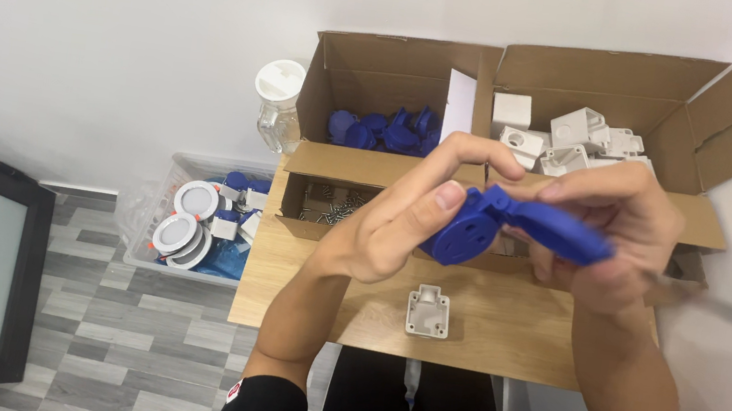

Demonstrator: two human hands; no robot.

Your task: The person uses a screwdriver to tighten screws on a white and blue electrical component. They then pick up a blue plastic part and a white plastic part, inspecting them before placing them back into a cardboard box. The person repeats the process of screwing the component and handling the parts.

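My left hand (401, 224) and my right hand (612, 233) hold a blue plastic part (495, 227) between them above the wooden table (500, 332). It has a round face at the left and a flap-like piece at the right. My left thumb presses on the round face; my right fingers wrap over the flap end. A thin metal tool (729, 310) sticks out from my right hand to the right. Below the hands a small white square plastic housing (428, 311) lies on the table.
A left cardboard box (385, 62) holds several blue parts (385, 131); a right box (627, 80) holds white housings (573, 134). A low box of screws (333, 203) sits in front. A clear jar (278, 104) and a floor bin of round lamps (194, 221) stand left.
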